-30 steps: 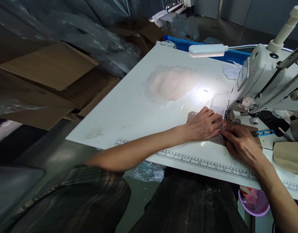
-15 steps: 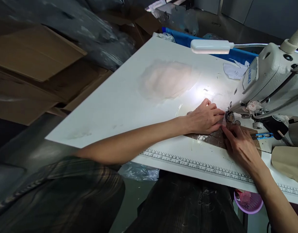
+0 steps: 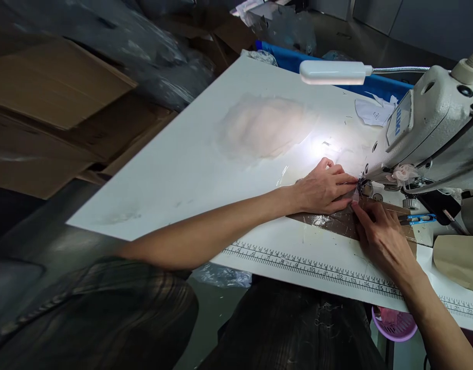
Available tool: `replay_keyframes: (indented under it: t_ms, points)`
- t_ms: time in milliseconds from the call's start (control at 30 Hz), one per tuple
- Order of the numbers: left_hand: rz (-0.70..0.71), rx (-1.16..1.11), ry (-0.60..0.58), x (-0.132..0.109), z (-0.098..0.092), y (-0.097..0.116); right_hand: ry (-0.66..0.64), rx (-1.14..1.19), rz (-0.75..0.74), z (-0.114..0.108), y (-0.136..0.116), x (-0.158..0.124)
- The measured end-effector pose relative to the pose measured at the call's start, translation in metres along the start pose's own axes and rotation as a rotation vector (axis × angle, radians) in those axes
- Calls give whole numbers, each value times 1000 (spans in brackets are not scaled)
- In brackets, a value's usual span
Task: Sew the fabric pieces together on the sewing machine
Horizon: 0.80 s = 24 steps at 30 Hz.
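Note:
A white sewing machine [image 3: 425,123] stands on the right, its presser foot [image 3: 360,184] low over the plate. A small piece of sheer whitish fabric [image 3: 356,195] lies at the foot, mostly hidden by my fingers. Palm down just left of the foot, my left hand [image 3: 325,187] rests with its fingers stretched toward the needle, pressing the fabric. In front of the foot, my right hand [image 3: 381,228] has its fingertips closed at the fabric's near edge. Brown tape-like sheeting [image 3: 325,223] covers the table under both hands.
Blue thread snips [image 3: 417,219] lie right of my right hand. A lamp [image 3: 334,72] lights the white table [image 3: 175,180], where sheer pale fabric [image 3: 265,126] is spread. A printed ruler [image 3: 313,270] runs along the front edge. Cardboard boxes [image 3: 59,82] stand at left, a purple basket [image 3: 398,329] below.
The view has shifted slightly. Both hands keep nearly the same place by the presser foot, with the fabric still between them.

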<state>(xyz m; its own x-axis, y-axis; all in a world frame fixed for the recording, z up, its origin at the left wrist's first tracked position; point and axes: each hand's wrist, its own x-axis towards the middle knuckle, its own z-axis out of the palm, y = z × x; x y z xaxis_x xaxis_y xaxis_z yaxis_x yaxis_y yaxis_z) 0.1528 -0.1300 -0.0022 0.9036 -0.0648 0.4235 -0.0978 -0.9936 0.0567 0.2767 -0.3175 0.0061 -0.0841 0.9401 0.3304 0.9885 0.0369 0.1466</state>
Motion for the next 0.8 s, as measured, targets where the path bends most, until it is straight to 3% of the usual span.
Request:
replay_keyframes:
  t_ms: [533,800]
  points:
    - [-8,61,-89,3,-2,1,-34,130,54,4,8,-3]
    - [10,16,-59,2,-1,-1,-26,85,37,3,4,-4]
